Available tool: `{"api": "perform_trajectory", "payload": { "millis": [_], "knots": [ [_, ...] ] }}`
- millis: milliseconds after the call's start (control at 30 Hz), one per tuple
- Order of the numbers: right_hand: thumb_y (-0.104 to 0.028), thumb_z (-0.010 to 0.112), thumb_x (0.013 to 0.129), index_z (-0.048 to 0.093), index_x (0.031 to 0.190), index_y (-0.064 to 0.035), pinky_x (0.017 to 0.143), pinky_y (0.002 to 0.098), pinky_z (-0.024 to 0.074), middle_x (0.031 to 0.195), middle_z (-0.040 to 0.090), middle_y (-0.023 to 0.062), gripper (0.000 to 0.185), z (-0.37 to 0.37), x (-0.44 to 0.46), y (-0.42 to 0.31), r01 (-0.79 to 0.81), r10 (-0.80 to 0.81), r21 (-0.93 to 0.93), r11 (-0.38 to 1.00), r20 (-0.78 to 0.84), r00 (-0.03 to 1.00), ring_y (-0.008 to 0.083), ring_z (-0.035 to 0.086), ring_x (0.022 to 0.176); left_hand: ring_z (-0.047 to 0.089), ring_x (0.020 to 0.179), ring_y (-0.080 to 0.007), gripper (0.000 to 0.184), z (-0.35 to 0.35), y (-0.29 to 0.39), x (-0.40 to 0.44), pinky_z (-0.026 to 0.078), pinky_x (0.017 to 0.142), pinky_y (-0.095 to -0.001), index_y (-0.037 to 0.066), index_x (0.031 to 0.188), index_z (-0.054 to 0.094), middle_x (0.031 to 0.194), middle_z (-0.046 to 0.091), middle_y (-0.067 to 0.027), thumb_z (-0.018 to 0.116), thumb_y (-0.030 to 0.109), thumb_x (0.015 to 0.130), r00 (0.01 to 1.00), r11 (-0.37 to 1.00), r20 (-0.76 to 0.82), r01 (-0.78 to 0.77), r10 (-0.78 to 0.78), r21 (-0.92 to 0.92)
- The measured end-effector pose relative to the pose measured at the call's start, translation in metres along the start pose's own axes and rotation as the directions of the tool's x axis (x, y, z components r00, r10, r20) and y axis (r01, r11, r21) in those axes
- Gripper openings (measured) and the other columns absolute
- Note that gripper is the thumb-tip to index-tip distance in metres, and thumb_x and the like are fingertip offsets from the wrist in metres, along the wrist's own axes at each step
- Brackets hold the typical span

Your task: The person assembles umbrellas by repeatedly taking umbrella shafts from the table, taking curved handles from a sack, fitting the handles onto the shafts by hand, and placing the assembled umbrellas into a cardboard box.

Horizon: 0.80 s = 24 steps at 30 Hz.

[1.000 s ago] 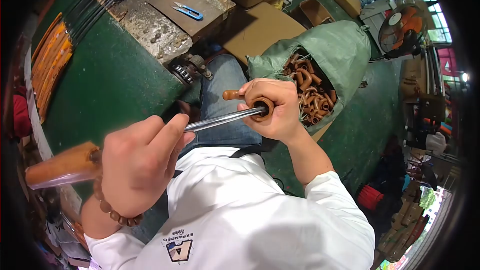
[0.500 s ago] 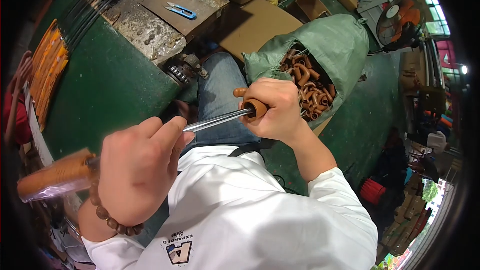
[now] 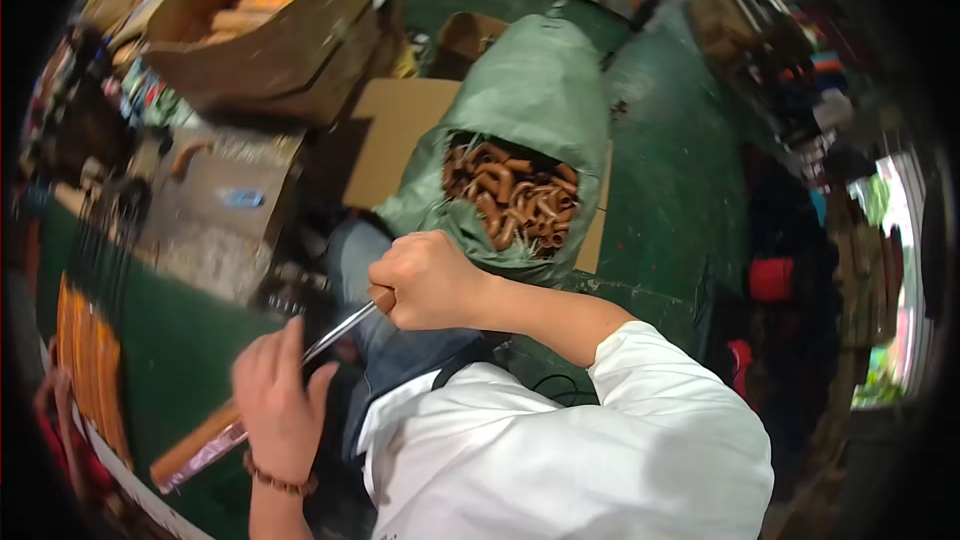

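work on one end of a slim, silvery metal shaft [image 3: 343,332] seems in hand: the right hand [image 3: 430,280] has its fingers curled tightly around a brown, rounded handle piece [image 3: 381,298] at that end. the next move seems to call for keeping both in line. the left hand [image 3: 278,400] has its fingers spread, thumb apart; whether it touches the shaft, i cannot tell. shaft and piece are held off the near right corner of the grimy grey table [image 3: 195,252].

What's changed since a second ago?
The left hand has opened its pinch on the metal rod; whether it touches is unclear. The view has swung, so the green bag sits further left in frame. Unchanged: the right hand grips the brown piece at the rod's end.
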State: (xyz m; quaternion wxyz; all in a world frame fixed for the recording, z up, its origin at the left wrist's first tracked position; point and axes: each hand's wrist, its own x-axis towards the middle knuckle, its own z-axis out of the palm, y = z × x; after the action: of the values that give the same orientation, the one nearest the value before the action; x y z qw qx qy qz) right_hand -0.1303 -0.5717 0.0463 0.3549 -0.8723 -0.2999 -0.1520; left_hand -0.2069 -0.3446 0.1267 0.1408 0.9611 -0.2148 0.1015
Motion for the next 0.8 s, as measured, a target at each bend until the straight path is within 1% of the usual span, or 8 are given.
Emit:
{"api": "perform_trajectory", "payload": {
  "millis": [67, 100, 267, 333, 500, 600, 733, 800],
  "knots": [
    [-0.007, 0.067, 0.061, 0.053, 0.057, -0.0087, 0.05, 0.0342, 0.0443, 0.053, 0.055, 0.0063, 0.014, -0.015, -0.004, 0.01, -0.067, 0.067, 0.018, 0.998, -0.01, 0.998, 0.0276, 0.053, 0.05, 0.055, 0.096, -0.0343, 0.059, -0.006, -0.019, -0.017, 0.041, 0.097, -0.0435, -0.001, 0.135, 0.054, 0.106, 0.063, -0.0132, 0.072, 0.017, 0.082, 0.998, 0.989, 0.029, 0.055, -0.059, 0.136],
    [-0.007, 0.067, 0.061, 0.053, 0.057, -0.0087, 0.05, 0.0342, 0.0443, 0.053, 0.055, 0.0063, 0.014, -0.02, -0.006, 0.012, -0.081, 0.081, -0.016, 0.997, -0.031, 0.996, 0.0276, 0.053, 0.05, 0.056, 0.092, -0.0336, 0.051, -0.006, -0.032, -0.026, 0.042, 0.096, -0.0425, -0.001, 0.128, 0.058, 0.101, 0.062, -0.0135, 0.072, 0.014, 0.081, 0.979, 0.977, 0.116, 0.149, -0.167, 0.15],
    [-0.007, 0.068, 0.063, 0.053, 0.056, -0.0064, 0.051, 0.0369, 0.0464, 0.055, 0.058, 0.0088, 0.016, -0.01, -0.021, 0.01, -0.12, 0.121, 0.022, 0.992, -0.043, 0.992, 0.0312, 0.055, 0.052, 0.056, 0.079, -0.0348, 0.023, 0.027, -0.095, -0.053, 0.046, 0.076, -0.0422, 0.003, 0.098, 0.063, 0.088, 0.064, -0.0143, 0.072, 0.014, 0.079, 0.989, 0.974, 0.034, 0.139, -0.147, 0.181],
    [-0.007, 0.068, 0.063, 0.054, 0.056, -0.0058, 0.051, 0.0373, 0.0472, 0.055, 0.06, 0.0092, 0.016, -0.007, -0.022, 0.006, -0.121, 0.125, 0.104, 0.987, -0.038, 0.991, 0.0318, 0.055, 0.051, 0.063, 0.067, -0.033, 0.01, 0.036, -0.112, -0.06, 0.051, 0.065, -0.0396, 0.008, 0.085, 0.07, 0.084, 0.071, -0.0126, 0.068, 0.016, 0.081, 0.979, 0.891, 0.133, 0.08, -0.155, 0.448],
    [-0.007, 0.069, 0.063, 0.055, 0.056, -0.0056, 0.052, 0.0374, 0.0474, 0.056, 0.06, 0.0099, 0.016, -0.02, -0.021, -0.004, -0.146, 0.145, 0.034, 0.989, 0.025, 0.989, 0.0325, 0.056, 0.051, 0.059, 0.061, -0.0334, 0.008, 0.04, -0.11, -0.062, 0.046, 0.059, -0.0415, 0.009, 0.075, 0.062, 0.078, 0.067, -0.011, 0.066, 0.016, 0.073, 0.968, 0.878, 0.117, 0.144, -0.22, 0.457],
    [-0.008, 0.069, 0.064, 0.059, 0.059, -0.0052, 0.053, 0.0378, 0.048, 0.058, 0.062, 0.0105, 0.012, -0.006, -0.021, -0.013, -0.117, 0.117, 0.024, 0.993, 0.002, 0.993, 0.0324, 0.058, 0.051, 0.064, 0.07, -0.033, 0.011, 0.031, -0.075, -0.043, 0.05, 0.066, -0.0403, 0.007, 0.083, 0.067, 0.083, 0.07, -0.0131, 0.064, 0.017, 0.086, 0.89, 0.856, 0.266, 0.216, -0.371, 0.469],
    [-0.01, 0.068, 0.066, 0.063, 0.063, -0.0038, 0.054, 0.0397, 0.0485, 0.063, 0.066, 0.0127, 0.009, 0.041, -0.022, -0.048, -0.051, 0.048, 0.072, 0.996, 0.047, 0.998, 0.0328, 0.059, 0.053, 0.052, 0.057, -0.0422, 0.023, 0.052, -0.009, -0.015, 0.043, 0.058, -0.0478, 0.004, 0.062, 0.052, 0.062, 0.06, -0.0171, 0.068, 0.014, 0.075, 0.979, 0.963, 0.118, 0.134, -0.165, 0.235],
    [-0.012, 0.068, 0.067, 0.065, 0.063, -0.0033, 0.054, 0.0413, 0.0482, 0.065, 0.066, 0.0145, 0.01, 0.06, -0.022, -0.055, -0.052, 0.051, 0.104, 0.993, 0.017, 0.999, 0.0334, 0.059, 0.054, 0.054, 0.06, -0.0418, 0.016, 0.036, 0.02, -0.001, 0.043, 0.059, -0.0471, 0.004, 0.066, 0.055, 0.065, 0.061, -0.0169, 0.067, 0.011, 0.074, 0.978, 0.968, 0.144, 0.119, -0.153, 0.219]
  ]
}}
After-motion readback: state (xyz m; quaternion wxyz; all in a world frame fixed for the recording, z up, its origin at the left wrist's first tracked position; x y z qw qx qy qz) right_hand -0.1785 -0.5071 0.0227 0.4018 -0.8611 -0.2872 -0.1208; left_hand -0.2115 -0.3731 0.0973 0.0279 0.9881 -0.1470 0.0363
